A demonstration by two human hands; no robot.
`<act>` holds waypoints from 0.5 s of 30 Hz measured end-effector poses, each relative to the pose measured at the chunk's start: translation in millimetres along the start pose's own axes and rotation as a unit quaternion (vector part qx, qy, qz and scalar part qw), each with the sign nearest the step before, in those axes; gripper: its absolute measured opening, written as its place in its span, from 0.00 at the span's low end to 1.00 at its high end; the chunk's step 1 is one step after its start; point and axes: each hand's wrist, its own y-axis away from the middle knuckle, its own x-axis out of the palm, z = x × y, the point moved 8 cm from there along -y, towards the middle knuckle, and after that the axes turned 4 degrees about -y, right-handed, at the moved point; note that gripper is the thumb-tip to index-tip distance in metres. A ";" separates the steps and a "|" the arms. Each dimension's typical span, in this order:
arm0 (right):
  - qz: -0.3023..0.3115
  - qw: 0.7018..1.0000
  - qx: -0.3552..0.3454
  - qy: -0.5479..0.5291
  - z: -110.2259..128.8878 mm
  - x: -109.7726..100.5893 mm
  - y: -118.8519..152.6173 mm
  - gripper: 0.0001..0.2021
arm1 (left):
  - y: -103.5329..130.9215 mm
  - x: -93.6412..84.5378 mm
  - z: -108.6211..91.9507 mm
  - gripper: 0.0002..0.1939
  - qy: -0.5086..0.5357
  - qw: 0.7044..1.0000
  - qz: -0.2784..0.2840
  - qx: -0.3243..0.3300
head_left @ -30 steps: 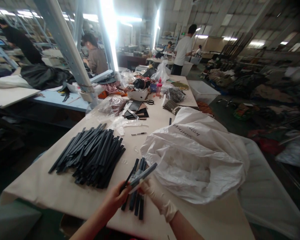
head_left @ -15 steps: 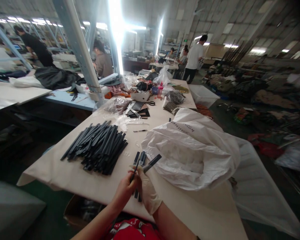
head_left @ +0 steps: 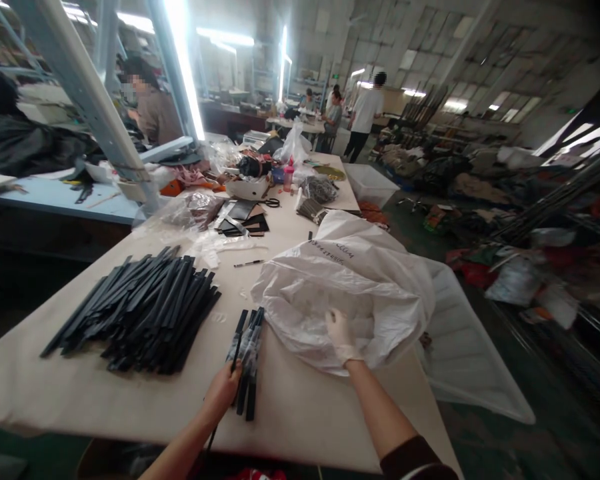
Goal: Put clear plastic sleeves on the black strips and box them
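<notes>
My bare left hand (head_left: 224, 385) is closed around a narrow black strip (head_left: 237, 348), seen edge-on. Just right of it, several black strips (head_left: 251, 393) lie side by side on the table, with shiny clear film about their middles. My right hand (head_left: 341, 335), in a pale glove, reaches over the mouth of a large white plastic bag (head_left: 300, 287) with dark handwriting. Its fingers are slightly bent and apart, and no strip shows in them. A large heap of black strips (head_left: 145, 307) lies on the table to the left.
The cream-covered table (head_left: 290, 427) bears a pen (head_left: 249, 263), scissors (head_left: 271, 203), dark flat pieces (head_left: 243, 210) and clear plastic (head_left: 195, 207). A blue-grey post (head_left: 95, 107) rises at left. A translucent bin (head_left: 473, 347) stands at right. Several people are farther back.
My right hand has moved right, away from my left hand to the bag, and the strip it held is out of sight. The view has turned right.
</notes>
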 end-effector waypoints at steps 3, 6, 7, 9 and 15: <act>0.010 0.996 0.015 0.085 -10.9 -6.6 -35.3 0.09 | -6.1 -10.7 4.0 0.21 -0.053 0.998 -0.039 0.005; 0.049 0.990 0.014 0.132 -13.2 4.2 -50.9 0.06 | -14.7 -16.9 2.9 0.23 -0.054 0.998 -0.040 0.014; 0.056 0.989 0.008 0.139 -10.9 6.5 -52.5 0.06 | -17.4 -17.5 3.3 0.23 -0.052 0.998 -0.029 0.015; 0.064 0.987 -0.008 0.147 -1.8 7.8 -51.0 0.07 | -21.2 -16.3 4.4 0.22 -0.040 0.999 0.005 0.008; 0.147 0.985 -0.070 -0.062 60.3 40.4 -8.9 0.15 | -30.0 -8.8 -60.3 0.23 0.031 0.998 0.048 0.036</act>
